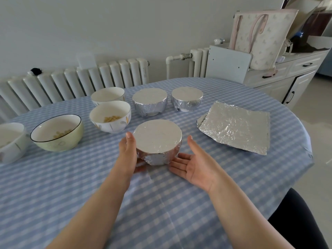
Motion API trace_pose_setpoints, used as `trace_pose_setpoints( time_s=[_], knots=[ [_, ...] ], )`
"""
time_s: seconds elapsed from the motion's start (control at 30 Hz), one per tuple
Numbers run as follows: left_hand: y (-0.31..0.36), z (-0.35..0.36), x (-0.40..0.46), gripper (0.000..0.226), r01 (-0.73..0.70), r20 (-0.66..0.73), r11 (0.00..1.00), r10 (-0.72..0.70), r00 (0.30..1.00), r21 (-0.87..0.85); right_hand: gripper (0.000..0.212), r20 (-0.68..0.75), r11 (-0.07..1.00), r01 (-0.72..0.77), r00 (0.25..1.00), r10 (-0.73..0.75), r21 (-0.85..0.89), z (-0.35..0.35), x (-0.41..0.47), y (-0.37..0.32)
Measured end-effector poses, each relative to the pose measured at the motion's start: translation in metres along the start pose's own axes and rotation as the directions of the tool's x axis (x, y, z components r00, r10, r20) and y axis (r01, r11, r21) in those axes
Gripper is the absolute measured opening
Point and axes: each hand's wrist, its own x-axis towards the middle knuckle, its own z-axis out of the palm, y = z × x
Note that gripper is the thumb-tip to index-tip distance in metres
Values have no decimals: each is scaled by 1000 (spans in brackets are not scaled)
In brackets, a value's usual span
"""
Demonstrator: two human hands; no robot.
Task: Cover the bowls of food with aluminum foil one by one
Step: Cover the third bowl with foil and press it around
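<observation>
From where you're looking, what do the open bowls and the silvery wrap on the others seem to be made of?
The pale green bowl and white bowl look like glazed ceramic: smooth, glossy, thick-rimmed, though melamine can't be excluded. The wrap on the near bowl and the stacked sheets looks like aluminium foil: silvery, creased, holding its folds.

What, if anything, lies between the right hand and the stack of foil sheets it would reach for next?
Nothing visible does. The right hand lies open, palm up, beside the wrapped bowl, and only bare checked tablecloth separates it from the foil sheets. The uncovered bowls sit on the left hand's side, away from that path.
</observation>
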Motion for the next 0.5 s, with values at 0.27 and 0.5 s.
trace_pose_setpoints(
  time_s=[0.27,0.5],
  knots=[
    [8,-2,0,80,223,20,840,-245,969,-495,95,14,998,-3,1000,2,55,2,9,2],
    [27,25,11,78,255,44,769,-284,958,-587,92,-15,991,28,1000,-26,130,9,22,-18]
  ],
)
